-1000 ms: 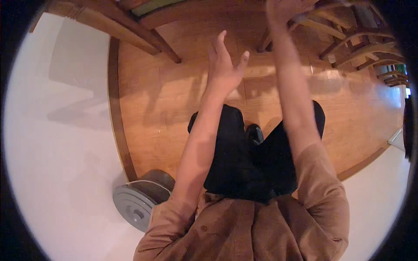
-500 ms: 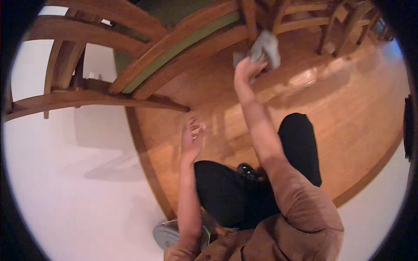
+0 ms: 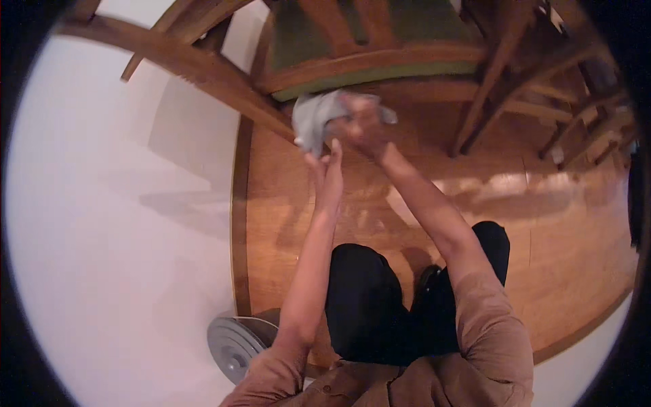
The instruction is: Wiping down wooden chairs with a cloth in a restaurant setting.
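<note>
Nearest us are the black trousers point(image 3: 366, 305) over our knees and, at the near left edge of the floor point(image 3: 420, 197), a grey lidded bin point(image 3: 232, 349) beside the white wall point(image 3: 102, 258). Farther out, our left hand point(image 3: 325, 166) reaches up to the lower edge of a grey cloth point(image 3: 313, 121); its fingers are partly curled, but we cannot tell whether they pinch the fabric or only brush it. Our right hand point(image 3: 363, 122) is blurred, yet its fingers seem bunched around the cloth, which spreads out on both sides of them. The cloth is above the floor toward its far left edge, just in front of the wooden chair point(image 3: 434, 55); whether it touches the chair, we cannot see. We judge it light, limp and not fragile, liable to fold and droop. A gathered handful suits it, or a pinch at each of two corners to keep it spread. Beyond lies the chair's green seat point(image 3: 430, 27).
</note>
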A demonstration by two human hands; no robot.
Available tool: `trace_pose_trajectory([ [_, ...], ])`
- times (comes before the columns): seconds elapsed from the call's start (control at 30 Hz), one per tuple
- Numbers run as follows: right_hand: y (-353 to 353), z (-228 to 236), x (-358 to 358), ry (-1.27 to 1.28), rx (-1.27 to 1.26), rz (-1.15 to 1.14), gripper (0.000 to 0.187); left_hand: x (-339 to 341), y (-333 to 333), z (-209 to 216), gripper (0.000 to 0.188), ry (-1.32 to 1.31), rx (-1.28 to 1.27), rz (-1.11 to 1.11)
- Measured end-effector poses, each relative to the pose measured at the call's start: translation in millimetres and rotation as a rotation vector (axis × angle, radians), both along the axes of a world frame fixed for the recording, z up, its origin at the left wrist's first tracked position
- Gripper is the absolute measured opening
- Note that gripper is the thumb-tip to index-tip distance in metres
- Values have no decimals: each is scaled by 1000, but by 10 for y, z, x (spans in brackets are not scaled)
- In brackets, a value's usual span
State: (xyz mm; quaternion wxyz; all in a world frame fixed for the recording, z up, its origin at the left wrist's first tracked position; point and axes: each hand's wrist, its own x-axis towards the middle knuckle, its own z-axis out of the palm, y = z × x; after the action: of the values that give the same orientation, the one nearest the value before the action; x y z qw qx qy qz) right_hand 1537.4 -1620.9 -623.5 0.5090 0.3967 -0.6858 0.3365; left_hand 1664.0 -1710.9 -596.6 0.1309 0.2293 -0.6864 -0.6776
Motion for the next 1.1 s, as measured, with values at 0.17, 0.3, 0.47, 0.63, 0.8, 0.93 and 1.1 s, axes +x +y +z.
trace_pose_trajectory([
  [0.17,587,328,-132,-148,-633,-554,42,147,166,395,86,228,-249,-133],
  [0.3,380,127,-149,-227,-489,-584,40,195,331,430,91,362,-163,-136],
  [0.47,-556,140,223,-279,297,134,40,-71,-3,133,83,485,-193,82],
  [0.63,-955,626,412,-564,440,453,54,-23,-932,299,60,528,781,-38],
  [0.8,-854,1037,637,-454,136,684,44,-174,-1471,909,41,799,184,359],
  [0.93,1,1397,694,-645,-34,574,35,-765,-1722,1988,47,782,187,278],
  [1.1,382,595,826,-999,-165,606,20,-1189,-2353,1632,48,564,-11,-50],
])
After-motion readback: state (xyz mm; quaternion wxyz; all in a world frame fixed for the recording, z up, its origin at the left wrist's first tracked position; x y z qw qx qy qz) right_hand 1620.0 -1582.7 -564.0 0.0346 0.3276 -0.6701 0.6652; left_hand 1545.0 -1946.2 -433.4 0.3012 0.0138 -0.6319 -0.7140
